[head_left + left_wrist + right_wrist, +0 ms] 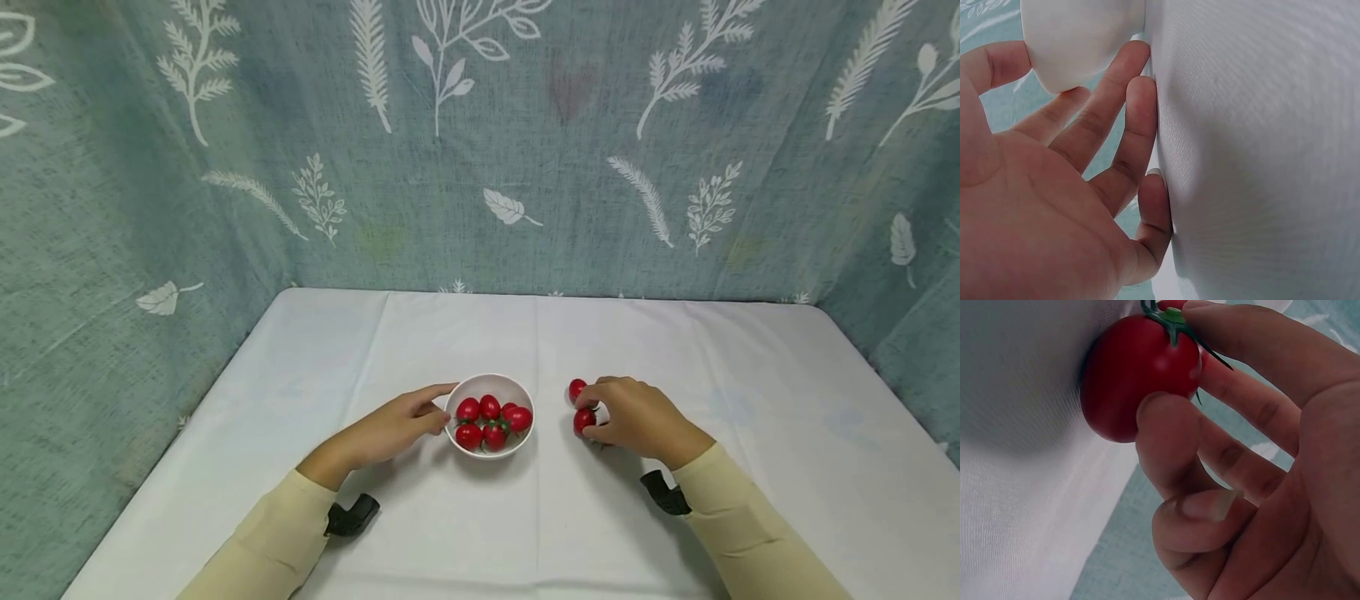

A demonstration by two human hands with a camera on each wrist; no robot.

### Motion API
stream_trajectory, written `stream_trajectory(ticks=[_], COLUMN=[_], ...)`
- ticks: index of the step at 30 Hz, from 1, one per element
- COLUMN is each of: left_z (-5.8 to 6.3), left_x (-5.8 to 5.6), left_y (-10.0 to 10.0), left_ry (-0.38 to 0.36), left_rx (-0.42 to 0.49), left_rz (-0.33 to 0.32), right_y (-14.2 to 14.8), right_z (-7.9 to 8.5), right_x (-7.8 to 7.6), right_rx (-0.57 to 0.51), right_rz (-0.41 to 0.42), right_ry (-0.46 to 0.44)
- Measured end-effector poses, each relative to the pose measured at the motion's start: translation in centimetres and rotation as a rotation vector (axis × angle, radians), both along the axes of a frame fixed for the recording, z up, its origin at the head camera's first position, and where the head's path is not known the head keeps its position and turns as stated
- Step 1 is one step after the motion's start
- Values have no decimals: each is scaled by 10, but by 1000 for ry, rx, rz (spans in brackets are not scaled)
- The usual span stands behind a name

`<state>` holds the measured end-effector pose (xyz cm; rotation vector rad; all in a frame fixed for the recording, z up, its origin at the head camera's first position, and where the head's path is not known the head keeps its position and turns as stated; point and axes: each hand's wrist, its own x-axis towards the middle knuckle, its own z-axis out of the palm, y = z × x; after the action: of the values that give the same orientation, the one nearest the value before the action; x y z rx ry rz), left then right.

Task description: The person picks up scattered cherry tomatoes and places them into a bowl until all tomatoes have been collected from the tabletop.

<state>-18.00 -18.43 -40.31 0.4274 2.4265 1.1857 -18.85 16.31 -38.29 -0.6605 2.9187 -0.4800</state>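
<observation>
My left hand point(397, 427) is beside a small white bowl point(489, 457), its thumb and a fingertip touching the bowl's left side. In the left wrist view the other fingers are spread loosely, some against the cloth below the bowl's wall. Several red cherry tomatoes point(490, 407) with green stems lie in the bowl. To the right of it, my right hand point(637, 417) pinches a cherry tomato point(1129, 381) at the tabletop, fingertips on its side and near its green stem. Another tomato point(577, 389) lies just behind, partly covered by the fingers.
A white cloth point(420, 533) covers the table. Blue-green curtains point(465, 225) with white leaf prints hang along the back and both sides. Black straps or mounts point(352, 515) sit at both wrists, over cream sleeves point(255, 542).
</observation>
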Motion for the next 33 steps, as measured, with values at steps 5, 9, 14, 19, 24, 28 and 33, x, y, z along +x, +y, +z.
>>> stream_trajectory(ticks=[5, 9, 14, 19, 24, 28, 33], left_z=[1, 1, 1, 0, 0, 1, 2], left_x=[-1, -2, -5, -4, -2, -1, 1], left_y=[0, 0, -1, -2, 0, 1, 1], left_ry=[-5, 1, 6, 1, -5, 0, -3], left_rx=[2, 6, -2, 4, 9, 6, -2], left_rz=[6, -4, -7, -5, -7, -6, 3], right_y=[-1, -1, -2, -3, -2, -3, -3], right_z=[0, 0, -2, -4, -6, -6, -3], right_x=[1, 1, 0, 1, 1, 3, 5], right_rx=[7, 9, 4, 1, 11, 9, -2], right_rz=[13, 21, 28, 26, 15, 17, 35], right_ry=[21, 42, 50, 46, 53, 66, 90])
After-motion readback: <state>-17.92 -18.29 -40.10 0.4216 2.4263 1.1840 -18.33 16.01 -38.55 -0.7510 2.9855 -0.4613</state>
